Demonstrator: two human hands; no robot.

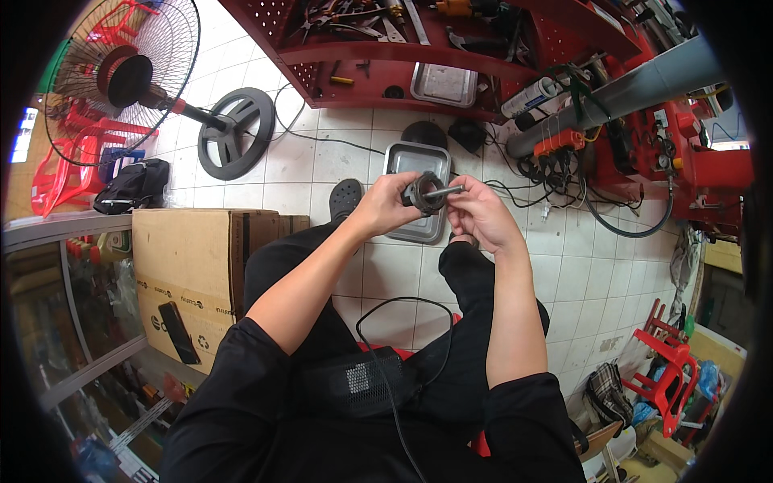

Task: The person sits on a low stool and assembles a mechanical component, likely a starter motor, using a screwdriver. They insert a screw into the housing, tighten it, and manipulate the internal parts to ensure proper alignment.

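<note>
My left hand (392, 204) is closed round a dark, ring-shaped metal part (418, 198), held up in front of me. In my right hand (481, 211), the fingertips pinch the outer end of a slim grey metal rod (445, 192). The rod's other end reaches the opening of the ring-shaped part; whether it goes inside I cannot tell. Beneath both hands, a grey metal tray (413, 234) lies on the tiled floor, partly hidden by them.
A red tool rack (354, 53) with pliers and hammers stands ahead. To the left are a fan (129, 78) and a cardboard box (183, 274) with a phone (178, 332) on it. Tangled cables (538, 171) and red machinery (684, 141) lie to the right.
</note>
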